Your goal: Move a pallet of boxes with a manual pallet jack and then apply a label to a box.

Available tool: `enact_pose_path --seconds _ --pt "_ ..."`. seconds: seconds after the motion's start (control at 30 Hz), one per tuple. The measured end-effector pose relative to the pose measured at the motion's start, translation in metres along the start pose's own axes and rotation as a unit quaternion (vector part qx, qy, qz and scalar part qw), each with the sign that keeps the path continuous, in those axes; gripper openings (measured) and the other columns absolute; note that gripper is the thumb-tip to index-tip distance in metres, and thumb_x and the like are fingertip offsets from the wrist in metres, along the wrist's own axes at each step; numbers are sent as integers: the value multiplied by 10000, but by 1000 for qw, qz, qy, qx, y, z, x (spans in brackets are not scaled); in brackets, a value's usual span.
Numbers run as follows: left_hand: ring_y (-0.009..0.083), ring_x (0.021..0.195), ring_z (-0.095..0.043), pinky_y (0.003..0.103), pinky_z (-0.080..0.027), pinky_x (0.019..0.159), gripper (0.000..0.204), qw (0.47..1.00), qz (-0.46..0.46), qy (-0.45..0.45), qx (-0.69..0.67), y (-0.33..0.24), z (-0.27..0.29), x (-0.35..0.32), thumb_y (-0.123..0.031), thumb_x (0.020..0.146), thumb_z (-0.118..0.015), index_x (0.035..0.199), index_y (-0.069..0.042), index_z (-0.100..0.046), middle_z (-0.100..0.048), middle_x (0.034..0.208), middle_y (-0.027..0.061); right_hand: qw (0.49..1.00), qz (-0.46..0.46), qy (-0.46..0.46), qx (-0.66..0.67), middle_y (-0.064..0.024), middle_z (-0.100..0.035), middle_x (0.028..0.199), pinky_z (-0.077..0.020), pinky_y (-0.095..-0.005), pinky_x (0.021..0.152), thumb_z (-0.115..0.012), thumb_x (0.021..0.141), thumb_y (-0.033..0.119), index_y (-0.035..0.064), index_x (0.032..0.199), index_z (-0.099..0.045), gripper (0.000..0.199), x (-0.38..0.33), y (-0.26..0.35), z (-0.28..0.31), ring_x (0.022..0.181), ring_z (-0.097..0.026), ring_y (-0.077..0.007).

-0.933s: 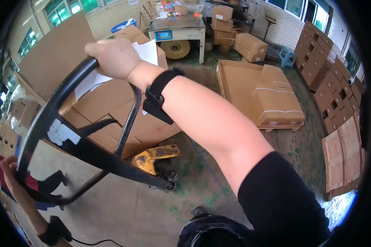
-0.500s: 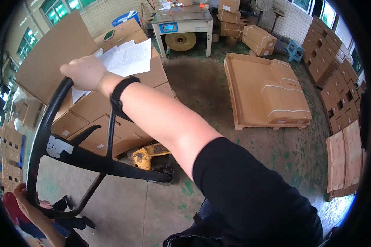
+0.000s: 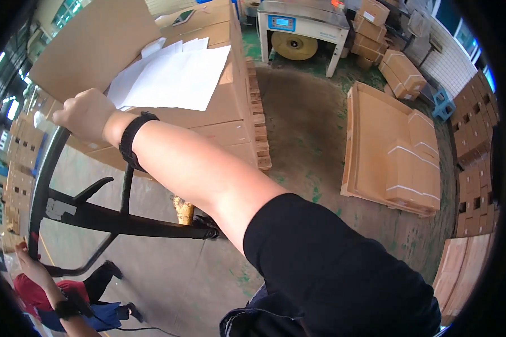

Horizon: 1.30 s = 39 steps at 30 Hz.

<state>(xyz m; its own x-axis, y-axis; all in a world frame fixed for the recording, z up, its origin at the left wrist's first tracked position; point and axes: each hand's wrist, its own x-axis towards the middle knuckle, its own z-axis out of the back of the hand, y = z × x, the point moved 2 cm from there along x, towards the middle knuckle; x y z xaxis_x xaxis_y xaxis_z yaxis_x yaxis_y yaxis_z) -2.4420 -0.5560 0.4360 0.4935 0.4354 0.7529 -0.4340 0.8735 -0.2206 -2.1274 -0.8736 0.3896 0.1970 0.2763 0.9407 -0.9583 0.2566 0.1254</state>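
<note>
A black pallet jack handle (image 3: 104, 218) with a looped grip crosses the left side, a short lever standing up from it. My right hand (image 3: 84, 115) is closed in a fist around the top of the loop, its arm stretched across the view. Lower down at the far left, my left hand (image 3: 35, 268) wraps the other side of the loop; its fingers are partly hidden. Just beyond my right hand, white paper sheets (image 3: 171, 78) lie on large cardboard boxes (image 3: 216, 115) loaded on a wooden pallet (image 3: 258, 115). Part of the jack's yellow body (image 3: 183, 210) shows below the boxes.
A strapping machine (image 3: 303, 23) stands beyond the load. To the right lies a pallet with a shallow cardboard tray (image 3: 371, 121) and strapped cartons (image 3: 413, 174). Stacked cartons (image 3: 472, 140) line the right wall. Another person in red (image 3: 36, 292) is at the lower left.
The boxes with the papers now look larger and nearer. The strapping machine and the tray pallet have shifted right in view. Both hands keep their hold on the handle.
</note>
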Motion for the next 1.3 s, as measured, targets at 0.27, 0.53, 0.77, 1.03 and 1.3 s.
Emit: enact_pose_path --seconds 0.27,0.53,0.77,1.03,1.3 --pt "220 987 -540 314 -447 801 345 972 -135 -33 189 93 -33 51 -52 837 -441 1180 -26 -467 -553 1117 117 992 12 57 -116 -41 -651 876 -507 -360 635 -474 816 161 153 949 -624 200 -3 7 -40 786 -640 -200" --pt "300 832 -577 402 -458 687 251 948 -262 -104 148 -16 -163 102 -75 794 -487 1036 -87 -553 -597 944 126 989 57 -82 -110 -143 -606 1017 -451 -385 807 -478 797 107 81 1047 -593 277 8 -85 -66 967 -567 -308" --pt "419 784 -564 486 -449 691 358 964 -139 -61 -217 -48 -278 103 -344 881 -360 808 -86 -597 -599 784 216 960 -183 43 -208 -118 -567 997 -440 -385 746 -586 700 26 104 975 -524 292 -42 -81 -60 952 -531 -333" --pt "400 801 -570 470 -444 714 366 950 -56 24 -306 -54 -312 161 -343 886 -341 850 -87 -601 -610 803 197 950 -216 23 -223 -135 -550 874 -408 -390 703 -545 700 -7 68 918 -498 235 -22 -66 -71 865 -521 -347" --pt "329 718 -586 395 -449 675 353 905 -90 96 -405 -51 -338 175 -294 890 -367 815 -50 -610 -613 760 166 949 -200 40 -239 -155 -536 847 -409 -405 710 -481 624 -49 45 881 -499 274 -24 -64 -69 863 -513 -363"
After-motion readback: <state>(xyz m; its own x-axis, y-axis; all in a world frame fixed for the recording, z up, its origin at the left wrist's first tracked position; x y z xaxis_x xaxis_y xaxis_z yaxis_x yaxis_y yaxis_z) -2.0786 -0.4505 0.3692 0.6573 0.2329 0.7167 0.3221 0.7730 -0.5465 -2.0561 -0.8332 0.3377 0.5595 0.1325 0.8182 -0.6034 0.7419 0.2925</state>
